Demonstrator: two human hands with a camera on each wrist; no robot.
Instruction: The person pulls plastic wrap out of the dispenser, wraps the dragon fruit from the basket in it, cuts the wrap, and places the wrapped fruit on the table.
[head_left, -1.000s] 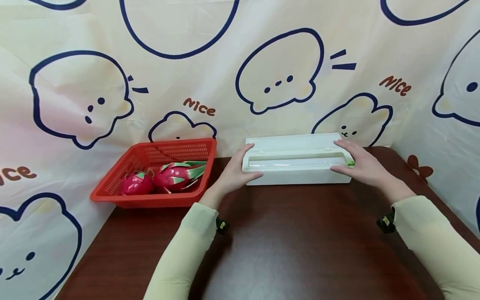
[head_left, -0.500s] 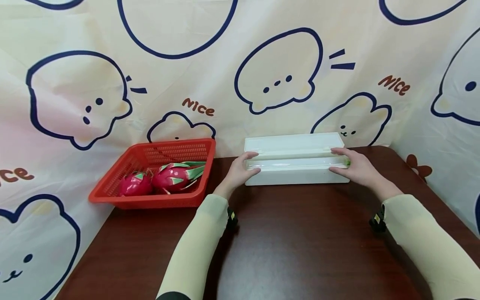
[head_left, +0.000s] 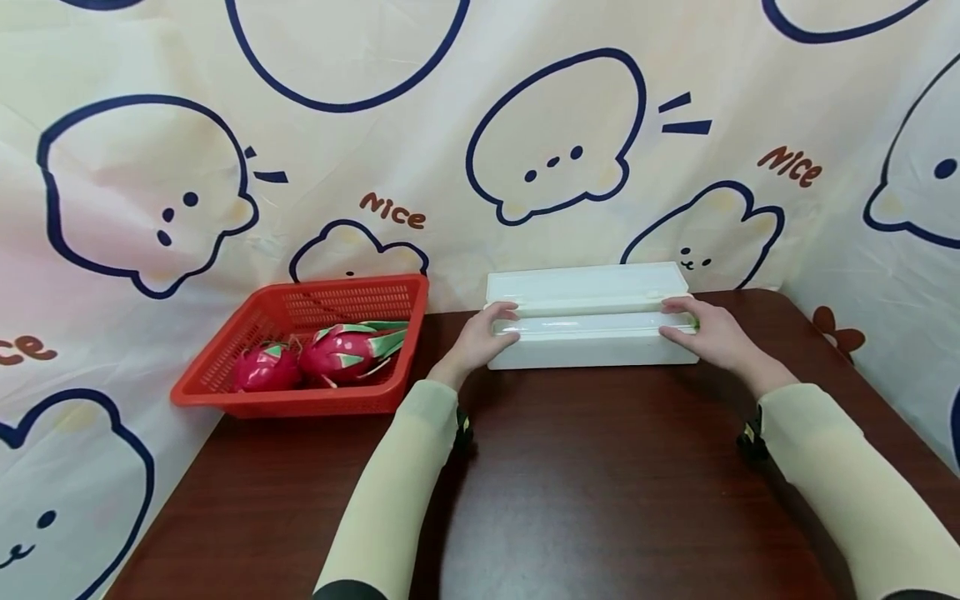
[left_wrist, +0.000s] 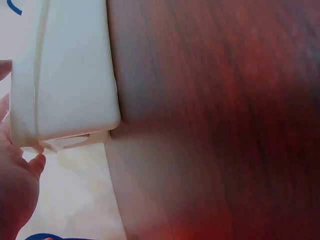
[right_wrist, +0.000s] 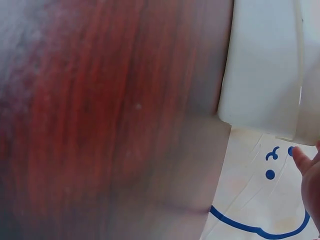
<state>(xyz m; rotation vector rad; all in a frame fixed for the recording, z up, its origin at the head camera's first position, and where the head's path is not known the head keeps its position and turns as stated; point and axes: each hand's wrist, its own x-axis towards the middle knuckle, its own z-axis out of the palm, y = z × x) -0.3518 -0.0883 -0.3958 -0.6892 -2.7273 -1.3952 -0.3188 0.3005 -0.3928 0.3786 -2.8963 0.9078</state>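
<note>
Red basket (head_left: 300, 405) on a dark wooden table (head_left: 600, 467), with a patterned cloth (head_left: 360, 158) behind.
Two pink dragon fruits (head_left: 343, 354) with green tips lie side by side in the basket. The pale cloth bears blue-outlined cartoon animals (head_left: 552, 162), the brown word "Nice" (head_left: 392, 211) and, at right, a brown flower (head_left: 837, 335).

A box (head_left: 592, 350) is sitting on the table (head_left: 600, 467) between the left hand (head_left: 478, 340) and the right hand (head_left: 712, 333); left of the left hand, two dragon fruits (head_left: 347, 352) are lying in a basket (head_left: 300, 405).
</note>
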